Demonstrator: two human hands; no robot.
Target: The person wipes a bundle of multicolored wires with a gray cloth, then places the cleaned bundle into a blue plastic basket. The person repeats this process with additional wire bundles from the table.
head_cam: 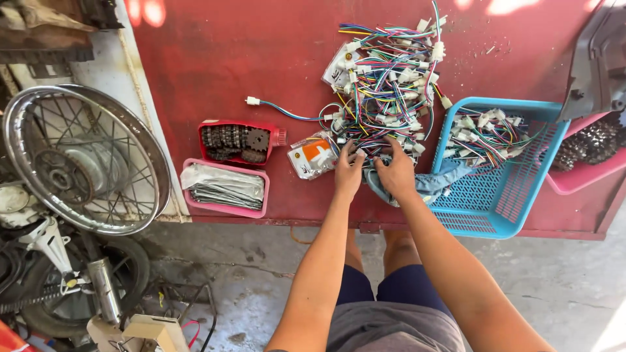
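both hands work at the near edge of a heap of coloured wire harnesses (385,85) on a red table (215,58): left hand (349,171) pinching wires in closed fingers, right hand (394,173) curled on wires over a blue-grey cloth (430,182). a blue basket (499,195) of sorted harnesses sits just to the right; lifting one bundle by its white connectors, judged, avoids tangling
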